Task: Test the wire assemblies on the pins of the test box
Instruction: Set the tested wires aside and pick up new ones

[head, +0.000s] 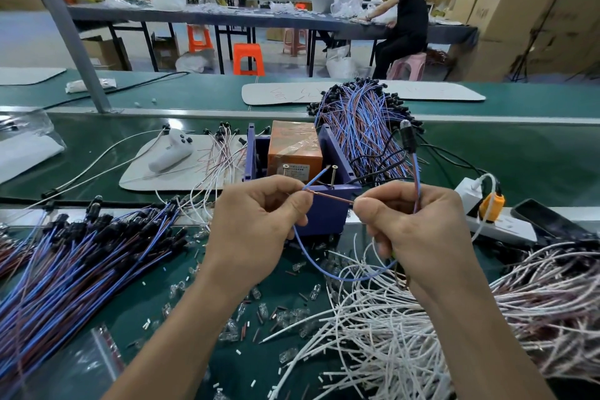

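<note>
The purple test box (pixel 324 211) stands at the middle of the green bench, with two upright screw pins (pixel 333 172) on its top and an orange block (pixel 293 146) inside. My left hand (pixel 256 224) pinches the blue wire end (pixel 316 179), whose tip points up toward the pins. My right hand (pixel 418 227) pinches the brown wire end (pixel 331 196) and holds the assembly's stem, with its black-capped lamp (pixel 407 136) raised above. The blue wire loops below both hands.
A heap of blue and brown assemblies (pixel 74 263) lies at the left, another (pixel 363 120) behind the box. White wires (pixel 406 318) pile at the right. A white power strip (pixel 500 221), a phone (pixel 545 217) and a white controller (pixel 172 149) sit nearby. Small clear lamps (pixel 259 312) litter the bench.
</note>
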The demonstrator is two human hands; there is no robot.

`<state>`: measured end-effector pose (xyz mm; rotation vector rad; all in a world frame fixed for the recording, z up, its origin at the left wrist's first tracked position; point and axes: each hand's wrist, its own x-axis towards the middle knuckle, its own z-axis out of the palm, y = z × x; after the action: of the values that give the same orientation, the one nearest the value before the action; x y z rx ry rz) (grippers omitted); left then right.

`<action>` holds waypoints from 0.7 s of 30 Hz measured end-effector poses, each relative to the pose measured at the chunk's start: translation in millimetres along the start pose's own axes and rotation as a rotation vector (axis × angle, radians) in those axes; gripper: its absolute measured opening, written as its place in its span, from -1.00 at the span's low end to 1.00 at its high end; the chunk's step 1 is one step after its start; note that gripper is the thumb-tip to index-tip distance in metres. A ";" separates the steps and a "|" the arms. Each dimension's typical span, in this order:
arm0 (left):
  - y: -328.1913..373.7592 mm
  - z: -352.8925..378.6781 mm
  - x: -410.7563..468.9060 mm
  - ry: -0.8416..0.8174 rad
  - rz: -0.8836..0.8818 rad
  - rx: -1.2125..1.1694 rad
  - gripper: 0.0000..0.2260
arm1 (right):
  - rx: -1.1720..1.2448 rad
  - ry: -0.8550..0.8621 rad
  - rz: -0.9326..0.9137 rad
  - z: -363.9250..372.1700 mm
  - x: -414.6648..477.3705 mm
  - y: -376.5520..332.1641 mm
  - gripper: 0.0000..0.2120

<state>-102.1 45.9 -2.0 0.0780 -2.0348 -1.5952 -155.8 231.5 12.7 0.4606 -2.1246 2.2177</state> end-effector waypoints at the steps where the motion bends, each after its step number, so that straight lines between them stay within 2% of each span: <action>1: -0.4 -0.9 0.6 0.022 -0.008 0.016 -0.85 | 0.009 0.010 0.010 -0.6 -0.3 -0.2 -0.83; 4: 1.4 -7.1 2.8 0.060 -0.019 0.012 -0.79 | 0.013 0.026 0.029 -3.7 -1.4 -1.7 -0.83; 10: 6.3 -2.8 -0.7 -0.058 -0.024 -0.010 -0.78 | 0.044 -0.003 0.049 -0.5 -1.5 -0.3 -0.82; 21: -5.1 -2.9 2.7 -0.082 -0.128 -0.078 -0.81 | 0.031 -0.048 0.112 0.3 1.7 14.7 -0.77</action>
<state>-104.6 40.9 -5.3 0.1184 -2.0633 -1.7813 -160.7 230.0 -1.2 0.4102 -2.1950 2.3241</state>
